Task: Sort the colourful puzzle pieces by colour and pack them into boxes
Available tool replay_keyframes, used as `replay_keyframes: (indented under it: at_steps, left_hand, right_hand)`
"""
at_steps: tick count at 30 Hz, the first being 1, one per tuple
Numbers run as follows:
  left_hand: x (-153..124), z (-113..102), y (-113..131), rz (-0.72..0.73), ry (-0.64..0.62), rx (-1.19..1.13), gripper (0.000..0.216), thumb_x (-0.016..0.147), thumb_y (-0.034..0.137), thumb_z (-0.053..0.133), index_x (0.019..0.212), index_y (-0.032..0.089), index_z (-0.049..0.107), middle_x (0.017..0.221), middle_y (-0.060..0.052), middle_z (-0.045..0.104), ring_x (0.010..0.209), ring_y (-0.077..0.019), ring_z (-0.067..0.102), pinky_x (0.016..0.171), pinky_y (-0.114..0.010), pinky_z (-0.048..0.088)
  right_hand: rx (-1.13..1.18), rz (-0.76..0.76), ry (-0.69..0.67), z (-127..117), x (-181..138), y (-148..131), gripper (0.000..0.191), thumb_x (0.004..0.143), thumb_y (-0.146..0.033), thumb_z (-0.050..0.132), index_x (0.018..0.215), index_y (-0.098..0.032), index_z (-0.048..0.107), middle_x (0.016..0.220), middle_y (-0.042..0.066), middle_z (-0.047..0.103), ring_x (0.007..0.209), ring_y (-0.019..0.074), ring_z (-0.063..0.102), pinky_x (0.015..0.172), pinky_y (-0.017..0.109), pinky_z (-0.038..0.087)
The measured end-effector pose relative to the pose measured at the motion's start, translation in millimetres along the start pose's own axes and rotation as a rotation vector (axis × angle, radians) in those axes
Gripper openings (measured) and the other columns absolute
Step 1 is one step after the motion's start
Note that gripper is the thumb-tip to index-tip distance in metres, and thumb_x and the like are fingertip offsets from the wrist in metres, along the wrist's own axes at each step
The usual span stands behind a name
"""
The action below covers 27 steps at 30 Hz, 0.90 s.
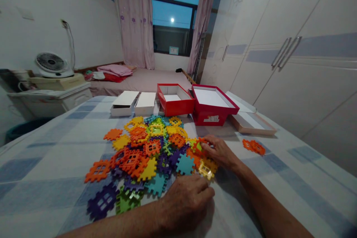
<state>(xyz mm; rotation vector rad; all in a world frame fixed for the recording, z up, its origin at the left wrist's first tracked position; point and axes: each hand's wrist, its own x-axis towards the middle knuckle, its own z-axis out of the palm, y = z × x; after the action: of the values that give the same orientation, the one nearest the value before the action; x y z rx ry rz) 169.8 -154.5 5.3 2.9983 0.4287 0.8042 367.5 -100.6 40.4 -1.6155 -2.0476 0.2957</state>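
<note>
Lightly, right hand (220,152) touches notched, grid-holed plastic tiles (145,152).

The single head-worn view looks forward and down from above and behind the left hand (185,200) and right hand (220,152), close to both. Beyond the hands it faces the red boxes (195,104), with a window (174,11) farther off.

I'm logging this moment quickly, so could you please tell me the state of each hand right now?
Left hand: fingers curled beside a yellow tile; grip cannot be told.
Right hand: grip closed on an orange tile.
</note>
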Motion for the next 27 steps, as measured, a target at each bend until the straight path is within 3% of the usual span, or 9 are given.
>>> replay_keyframes:
  at_steps: [4,8,13,15,18,22,27]
  left_hand:
    - [0.0,-3.8,0.1,-0.054,0.096,0.039,0.017,0.081,0.016,0.049,0.097,0.018,0.055,0.09,-0.005,0.061,0.082,-0.0179,0.053,0.067,-0.031,0.042]
    - [0.1,-6.3,-1.2,-0.08,0.202,0.076,0.023,0.082,0.015,0.049,0.103,0.019,0.057,0.099,-0.006,0.062,0.092,-0.0197,0.054,0.079,-0.037,0.041]
    - [-1.1,-10.1,-1.4,-0.078,0.268,0.112,0.023,0.082,0.017,0.049,0.103,0.019,0.059,0.106,-0.006,0.063,0.097,-0.0197,0.054,0.081,-0.036,0.041]
    - [-1.4,-9.1,-3.2,-0.122,0.25,0.166,0.025,0.083,0.018,0.049,0.107,0.02,0.059,0.116,-0.007,0.06,0.109,-0.0216,0.051,0.09,-0.04,0.039]
    - [-0.6,-4.7,-7.6,-0.26,0.152,0.24,0.028,0.085,0.02,0.047,0.112,0.021,0.056,0.121,-0.008,0.058,0.118,-0.024,0.046,0.1,-0.047,0.032]
    - [0.5,-2.3,-10.0,-0.364,-0.017,0.289,0.028,0.086,0.019,0.046,0.112,0.017,0.056,0.108,-0.01,0.062,0.1,-0.0239,0.054,0.084,-0.043,0.043]
    - [-0.3,-5.4,-7.8,-0.353,-0.056,0.373,0.021,0.082,0.013,0.047,0.099,0.014,0.059,0.095,-0.008,0.062,0.086,-0.0238,0.054,0.071,-0.04,0.045]
  right_hand:
    - [-0.052,0.016,0.168,3.7,2.6,6.8,0.024,0.086,-0.027,0.043,0.09,-0.018,0.065,0.094,0.008,0.065,0.092,0.0204,0.057,0.086,0.034,0.041]
    - [0.022,-0.13,0.077,10.5,3.7,3.9,0.024,0.088,-0.027,0.043,0.092,-0.019,0.065,0.104,0.008,0.065,0.1,0.0189,0.055,0.091,0.033,0.04]
    - [-0.135,0.019,0.188,10.8,6.4,11.3,0.025,0.089,-0.026,0.039,0.087,-0.017,0.062,0.098,0.011,0.063,0.097,0.0224,0.053,0.09,0.037,0.039]
    - [-0.072,0.025,0.169,2.7,5.3,10.8,0.028,0.091,-0.027,0.035,0.08,-0.018,0.059,0.089,0.009,0.062,0.088,0.0211,0.053,0.083,0.035,0.041]
    - [0.105,-0.059,-0.032,-6.6,0.0,-0.7,0.03,0.091,-0.029,0.034,0.073,-0.019,0.055,0.081,0.004,0.058,0.078,0.0168,0.053,0.075,0.03,0.042]
    - [0.017,-0.067,-0.128,-0.1,-7.6,-16.6,0.019,0.081,-0.036,0.054,0.076,-0.018,0.056,0.084,0.003,0.058,0.077,0.016,0.05,0.071,0.028,0.039]
    - [-0.094,-0.017,-0.153,13.1,-9.5,-22.2,0.023,0.073,-0.036,0.065,0.079,-0.018,0.053,0.08,0.002,0.056,0.071,0.0149,0.047,0.062,0.026,0.034]
